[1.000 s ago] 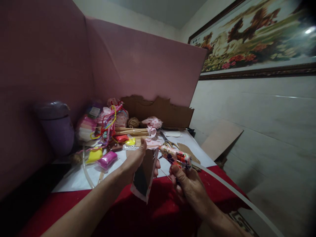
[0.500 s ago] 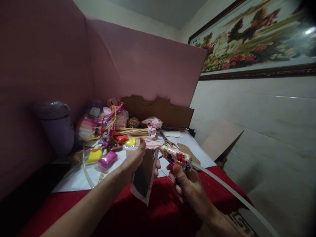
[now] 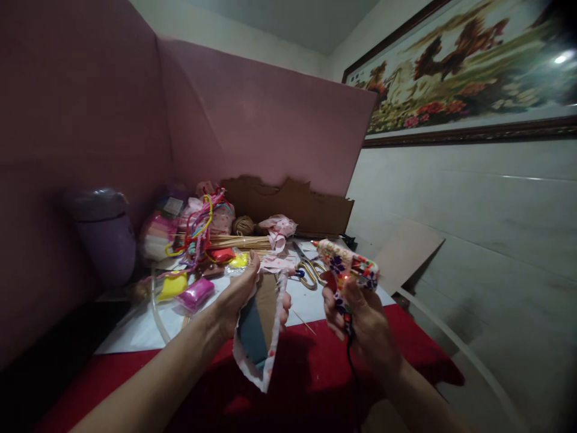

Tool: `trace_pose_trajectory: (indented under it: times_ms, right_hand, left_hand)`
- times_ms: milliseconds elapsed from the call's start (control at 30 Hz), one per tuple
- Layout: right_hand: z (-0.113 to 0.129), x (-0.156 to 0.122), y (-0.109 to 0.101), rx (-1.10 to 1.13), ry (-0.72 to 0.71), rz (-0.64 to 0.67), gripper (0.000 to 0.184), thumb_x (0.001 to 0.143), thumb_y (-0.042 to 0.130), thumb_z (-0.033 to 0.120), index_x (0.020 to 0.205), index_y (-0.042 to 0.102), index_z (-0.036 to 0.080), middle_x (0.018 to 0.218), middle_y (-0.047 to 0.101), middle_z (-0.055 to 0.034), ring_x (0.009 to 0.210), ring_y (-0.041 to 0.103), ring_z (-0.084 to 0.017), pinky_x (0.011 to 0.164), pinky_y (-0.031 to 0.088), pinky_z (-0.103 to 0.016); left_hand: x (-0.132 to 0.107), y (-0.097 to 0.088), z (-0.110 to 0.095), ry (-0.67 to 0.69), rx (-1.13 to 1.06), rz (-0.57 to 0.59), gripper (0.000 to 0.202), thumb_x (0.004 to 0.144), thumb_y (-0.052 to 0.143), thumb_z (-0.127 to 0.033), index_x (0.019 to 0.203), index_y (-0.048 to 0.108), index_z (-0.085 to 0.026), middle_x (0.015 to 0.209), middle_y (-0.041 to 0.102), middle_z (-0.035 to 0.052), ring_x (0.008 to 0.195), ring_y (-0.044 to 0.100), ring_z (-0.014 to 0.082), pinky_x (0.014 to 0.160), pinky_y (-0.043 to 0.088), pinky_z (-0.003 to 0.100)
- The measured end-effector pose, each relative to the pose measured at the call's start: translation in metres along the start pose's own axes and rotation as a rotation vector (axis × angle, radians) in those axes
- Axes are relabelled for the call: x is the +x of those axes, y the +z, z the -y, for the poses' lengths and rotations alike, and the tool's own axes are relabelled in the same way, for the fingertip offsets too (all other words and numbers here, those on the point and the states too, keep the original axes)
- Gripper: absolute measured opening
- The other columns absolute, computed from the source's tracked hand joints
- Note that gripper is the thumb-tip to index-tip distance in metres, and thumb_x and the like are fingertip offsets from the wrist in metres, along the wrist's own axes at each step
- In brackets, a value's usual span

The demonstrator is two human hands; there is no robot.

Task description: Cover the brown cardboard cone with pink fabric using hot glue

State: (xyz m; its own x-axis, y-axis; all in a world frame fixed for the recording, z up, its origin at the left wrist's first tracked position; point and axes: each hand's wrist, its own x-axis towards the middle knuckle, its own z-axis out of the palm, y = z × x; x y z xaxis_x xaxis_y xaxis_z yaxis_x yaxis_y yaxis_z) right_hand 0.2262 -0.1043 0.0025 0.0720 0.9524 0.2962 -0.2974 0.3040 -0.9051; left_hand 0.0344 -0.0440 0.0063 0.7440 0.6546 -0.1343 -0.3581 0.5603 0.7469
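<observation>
In my left hand (image 3: 240,293) is a flat piece of cardboard (image 3: 258,325), dark and brown on the face toward me, its edges wrapped in white-and-pink spotted cloth. My thumb lies along the near side, and fingertips show beyond its right edge. My right hand (image 3: 365,322) grips a flower-patterned hot glue gun (image 3: 339,261) by its handle. The nozzle points up and left, apart from the cardboard, and a small orange light glows on the body. Just left of the glue gun, gold-handled scissors (image 3: 308,278) lie on the white sheet.
Yellow (image 3: 172,286) and magenta packets (image 3: 196,294) lie on the white sheet at left. Behind them are coloured pipe cleaners (image 3: 208,219), wooden sticks (image 3: 241,242) and a twine ball (image 3: 244,225). A purple bin (image 3: 106,240) stands far left; torn cardboard (image 3: 288,204) leans at the back.
The glue gun has moved right, away from the cardboard, and its nozzle has tilted upward. The cardboard has come slightly lower and left. More of the scissors now shows.
</observation>
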Motion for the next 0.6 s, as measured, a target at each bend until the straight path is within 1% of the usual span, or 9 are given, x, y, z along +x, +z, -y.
trace_pose_trajectory:
  times_ms: [100,167,233,300,367,433,467,500,600]
  right_hand:
    - [0.013,0.010,-0.006,0.031,-0.079,-0.030,0.037,0.075,0.063,0.054,0.073,0.052,0.018,0.061,0.052,0.0024,0.039,0.038,-0.004,0.030,0.032,-0.015]
    - [0.022,0.019,-0.015,-0.007,-0.158,-0.066,0.037,0.076,0.060,0.056,0.080,0.054,0.019,0.061,0.050,0.0031,0.039,0.036,-0.005,0.029,0.030,-0.015]
    - [0.028,0.030,-0.028,-0.127,-0.230,-0.147,0.038,0.076,0.059,0.057,0.082,0.056,0.020,0.061,0.049,0.0029,0.039,0.037,-0.006,0.030,0.029,-0.017]
    - [0.031,0.042,-0.047,-0.327,-0.282,-0.242,0.038,0.076,0.058,0.058,0.075,0.055,0.019,0.058,0.049,0.0023,0.039,0.038,-0.008,0.032,0.030,-0.020]
    - [0.030,0.052,-0.069,-0.619,-0.257,-0.324,0.041,0.076,0.056,0.059,0.067,0.053,0.019,0.053,0.048,0.0022,0.038,0.039,-0.009,0.035,0.032,-0.022]
    - [0.025,0.058,-0.089,-0.927,-0.231,-0.373,0.040,0.076,0.055,0.059,0.077,0.057,0.019,0.055,0.054,0.0005,0.043,0.046,-0.013,0.040,0.035,-0.024]
    - [0.022,0.059,-0.097,-1.043,-0.199,-0.370,0.041,0.076,0.054,0.058,0.084,0.059,0.018,0.059,0.058,-0.0013,0.048,0.052,-0.016,0.044,0.037,-0.025]
    - [0.018,0.059,-0.104,-1.136,-0.153,-0.336,0.041,0.078,0.052,0.056,0.091,0.059,0.018,0.066,0.062,-0.0035,0.055,0.057,-0.019,0.048,0.039,-0.026]
    - [0.006,0.055,-0.116,-1.343,-0.030,-0.232,0.040,0.081,0.046,0.052,0.098,0.060,0.018,0.078,0.068,-0.0078,0.071,0.063,-0.024,0.056,0.040,-0.027]
  left_hand:
    - [0.001,-0.003,0.000,-0.014,-0.015,0.018,0.066,0.080,0.031,-0.068,0.115,0.049,-0.015,0.070,0.067,0.0104,0.056,0.065,0.0232,0.053,0.052,0.036]
    - [0.001,-0.004,-0.001,-0.022,-0.020,0.014,0.066,0.081,0.031,-0.067,0.117,0.048,-0.015,0.070,0.067,0.0106,0.057,0.065,0.0241,0.053,0.052,0.036]
    - [0.001,-0.004,-0.002,-0.035,-0.029,0.014,0.063,0.083,0.030,-0.064,0.119,0.047,-0.016,0.073,0.067,0.0111,0.059,0.066,0.0244,0.054,0.052,0.036]
    - [0.001,-0.004,-0.002,-0.041,-0.043,0.027,0.062,0.084,0.029,-0.063,0.119,0.047,-0.016,0.076,0.067,0.0111,0.061,0.066,0.0246,0.054,0.052,0.037]
    - [0.001,-0.004,-0.002,-0.028,-0.049,0.032,0.062,0.083,0.030,-0.064,0.119,0.048,-0.017,0.075,0.067,0.0099,0.060,0.066,0.0241,0.053,0.052,0.037]
    - [0.001,-0.005,-0.001,0.001,-0.044,0.022,0.063,0.081,0.033,-0.066,0.118,0.049,-0.017,0.074,0.066,0.0085,0.058,0.065,0.0230,0.053,0.053,0.037]
    - [0.000,-0.006,0.000,0.011,-0.038,0.014,0.063,0.081,0.034,-0.066,0.117,0.050,-0.017,0.074,0.066,0.0080,0.057,0.065,0.0224,0.053,0.053,0.037]
    - [0.000,-0.006,0.000,0.016,-0.030,0.004,0.063,0.080,0.034,-0.066,0.117,0.050,-0.017,0.073,0.066,0.0077,0.056,0.064,0.0220,0.054,0.053,0.037]
    - [0.000,-0.006,0.001,0.018,-0.004,-0.018,0.062,0.081,0.035,-0.066,0.118,0.050,-0.018,0.073,0.066,0.0073,0.058,0.065,0.0224,0.055,0.053,0.037]
